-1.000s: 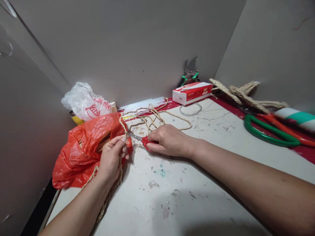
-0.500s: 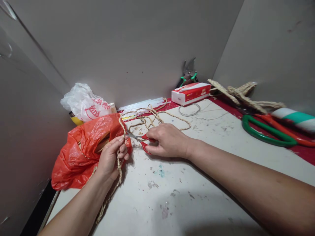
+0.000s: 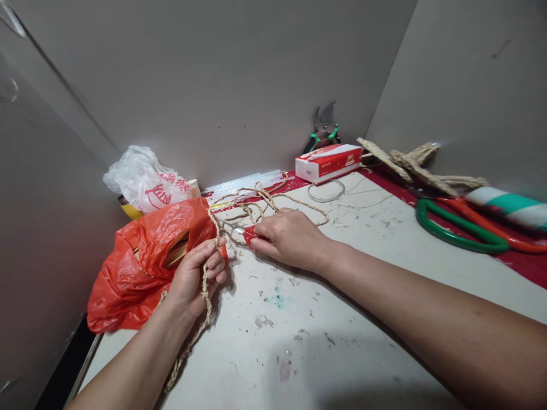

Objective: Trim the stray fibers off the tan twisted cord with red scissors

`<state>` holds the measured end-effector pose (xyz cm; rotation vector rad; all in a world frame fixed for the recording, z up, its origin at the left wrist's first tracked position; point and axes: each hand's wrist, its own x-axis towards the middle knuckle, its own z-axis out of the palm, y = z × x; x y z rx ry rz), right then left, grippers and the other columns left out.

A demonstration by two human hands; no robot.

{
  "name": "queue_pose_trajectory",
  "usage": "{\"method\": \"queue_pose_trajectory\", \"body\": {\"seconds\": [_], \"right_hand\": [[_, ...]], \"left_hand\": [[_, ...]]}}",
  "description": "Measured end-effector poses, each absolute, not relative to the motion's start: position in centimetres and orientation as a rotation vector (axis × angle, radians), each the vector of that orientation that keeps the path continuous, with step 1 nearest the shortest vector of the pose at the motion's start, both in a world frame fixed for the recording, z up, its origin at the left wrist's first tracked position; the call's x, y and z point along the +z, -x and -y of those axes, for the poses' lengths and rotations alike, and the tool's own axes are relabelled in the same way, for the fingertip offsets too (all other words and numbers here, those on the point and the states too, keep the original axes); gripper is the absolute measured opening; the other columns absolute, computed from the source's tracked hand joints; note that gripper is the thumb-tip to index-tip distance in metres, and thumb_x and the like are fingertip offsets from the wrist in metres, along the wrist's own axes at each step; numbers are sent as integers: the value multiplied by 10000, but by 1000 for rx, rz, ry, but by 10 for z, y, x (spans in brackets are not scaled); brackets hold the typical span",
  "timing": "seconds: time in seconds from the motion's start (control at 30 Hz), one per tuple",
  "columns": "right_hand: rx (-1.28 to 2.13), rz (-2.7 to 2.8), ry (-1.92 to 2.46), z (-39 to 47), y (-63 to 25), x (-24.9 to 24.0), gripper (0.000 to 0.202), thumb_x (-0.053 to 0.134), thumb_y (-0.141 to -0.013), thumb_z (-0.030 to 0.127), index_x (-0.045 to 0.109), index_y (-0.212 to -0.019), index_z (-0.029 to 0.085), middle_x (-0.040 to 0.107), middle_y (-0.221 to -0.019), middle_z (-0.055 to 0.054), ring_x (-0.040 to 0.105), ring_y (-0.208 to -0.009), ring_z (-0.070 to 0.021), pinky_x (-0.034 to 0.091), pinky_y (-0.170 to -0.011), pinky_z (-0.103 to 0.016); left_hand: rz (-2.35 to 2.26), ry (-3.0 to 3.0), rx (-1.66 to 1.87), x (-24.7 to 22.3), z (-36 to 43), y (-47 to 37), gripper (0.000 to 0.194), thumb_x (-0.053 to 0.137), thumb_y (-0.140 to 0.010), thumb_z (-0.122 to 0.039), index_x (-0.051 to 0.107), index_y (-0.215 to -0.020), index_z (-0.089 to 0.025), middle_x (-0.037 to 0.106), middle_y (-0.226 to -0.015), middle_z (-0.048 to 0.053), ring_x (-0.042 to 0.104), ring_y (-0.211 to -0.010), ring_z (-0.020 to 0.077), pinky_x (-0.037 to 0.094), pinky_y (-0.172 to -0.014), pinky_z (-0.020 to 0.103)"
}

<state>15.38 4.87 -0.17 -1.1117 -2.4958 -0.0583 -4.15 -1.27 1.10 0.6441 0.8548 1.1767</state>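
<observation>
My left hand (image 3: pixel 199 273) pinches a braided straw rope (image 3: pixel 207 293) between thumb and fingers. Below the hand the rope hangs down toward the table's front; above it, the rope bends back to loose loops behind. In my right hand (image 3: pixel 290 238) is a pair of red-handled scissors (image 3: pixel 250 234), the fingers closed round the handles. The handles are pressed together, and the blades point left at the rope just above my left fingers. Whether the rope is cut through cannot be made out. Beside my left hand sits a red plastic bag (image 3: pixel 128 273) with wooden pieces showing in its opening.
At the back left lies a white plastic bag (image 3: pixel 145 179). Clear sticks (image 3: pixel 243 183), a red and white tissue pack (image 3: pixel 328 163) and pruning shears (image 3: pixel 325 125) line the back wall. On the right are straw bundles (image 3: pixel 414 162) and a large green handle (image 3: pixel 461 233). Scraps dot the white table (image 3: pixel 342 319).
The scissors' handles have come together as my right hand closed, and that hand has shifted slightly left and up. My left hand keeps its hold on the rope.
</observation>
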Motion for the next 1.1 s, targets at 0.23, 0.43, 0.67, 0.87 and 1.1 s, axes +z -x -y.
{"method": "queue_pose_trajectory", "body": {"seconds": [0.23, 0.43, 0.67, 0.87, 1.1], "right_hand": [[-19, 2351, 943, -47, -157, -4, 310, 460, -825, 361, 600, -615, 182, 600, -600, -2, 465, -573, -120, 308, -630, -271], [-30, 2505, 926, -38, -151, 3, 299, 502, -797, 423, 631, -688, 176, 624, -645, -22, 499, -612, -144, 307, -693, -306], [-204, 2545, 1095, -28, -143, 9, 387, 474, -819, 490, 651, -822, 147, 664, -755, -94, 574, -735, -219, 292, -753, -364], [-217, 2547, 1200, -22, -138, 12, 428, 443, -836, 511, 663, -840, 145, 686, -787, -115, 600, -742, -235, 310, -756, -379], [-98, 2555, 1271, -12, -131, 13, 433, 433, -832, 509, 671, -755, 156, 695, -714, -113, 612, -648, -233, 350, -690, -375]], "left_hand": [[-1034, -746, 1349, 11, 12, 39, 149, 695, -712, -198, 587, -801, -145, 513, -574, -50, 426, -457, 48, 374, -435, 170], [-1367, -1020, 1564, 4, 13, 37, 190, 753, -659, -255, 646, -784, -160, 610, -671, -30, 470, -514, 53, 376, -482, 174], [-1431, -1220, 1592, -2, 14, 40, 118, 733, -693, -242, 689, -782, -177, 669, -782, -4, 568, -711, 100, 437, -679, 205], [-1459, -1272, 1606, -3, 17, 39, 139, 733, -698, -255, 698, -803, -172, 678, -801, 12, 580, -760, 119, 447, -760, 240], [-1511, -1253, 1644, -2, 16, 39, 152, 739, -685, -261, 707, -806, -174, 678, -782, 8, 583, -737, 117, 451, -740, 231]]}}
